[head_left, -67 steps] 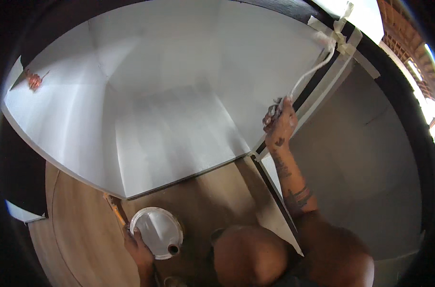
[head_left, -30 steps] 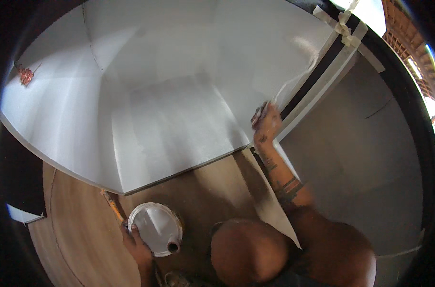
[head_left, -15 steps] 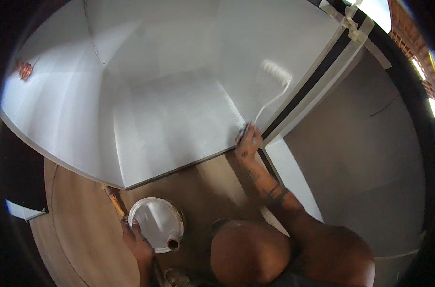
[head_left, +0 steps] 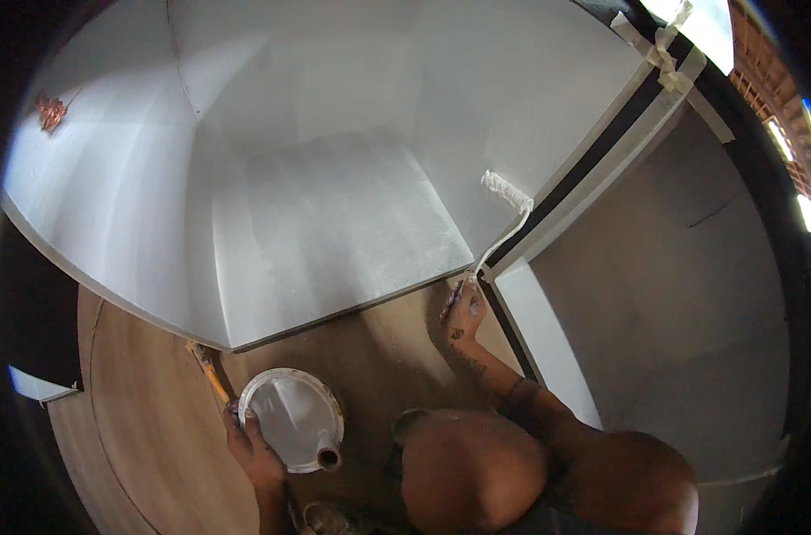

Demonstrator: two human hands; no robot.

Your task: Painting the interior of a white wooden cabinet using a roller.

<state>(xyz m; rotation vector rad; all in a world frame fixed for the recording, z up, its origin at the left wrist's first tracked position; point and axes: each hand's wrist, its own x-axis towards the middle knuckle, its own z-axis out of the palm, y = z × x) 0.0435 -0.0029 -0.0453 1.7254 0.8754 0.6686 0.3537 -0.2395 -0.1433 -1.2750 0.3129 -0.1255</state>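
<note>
My right hand [head_left: 463,308] is closed round the handle of a paint roller [head_left: 508,190]. The roller's white, paint-wet sleeve lies against the pale right-hand wall panel [head_left: 486,98], close to its edge. Low on the left, my left hand [head_left: 256,450] grips the rim of a round paint bucket [head_left: 291,375], thumb over the edge. White paint [head_left: 290,415] shows inside it. A brush-like tool with an orange handle [head_left: 213,374] sticks up beside the bucket from the same hand. An open-ended tube [head_left: 330,458] leans at the bucket's near rim.
A white-grey floor panel [head_left: 334,223] joins upright panels at the back and left. Coiled copper-coloured wire [head_left: 51,111] pokes from the left panel. Masking tape [head_left: 668,67] covers parts of the dark frame at upper right. Brown flooring [head_left: 147,392] lies below; a grey panel [head_left: 664,267] stands right.
My right hand and the roller have moved down, toward me, along the right-hand panel. My left hand and the bucket have hardly shifted.
</note>
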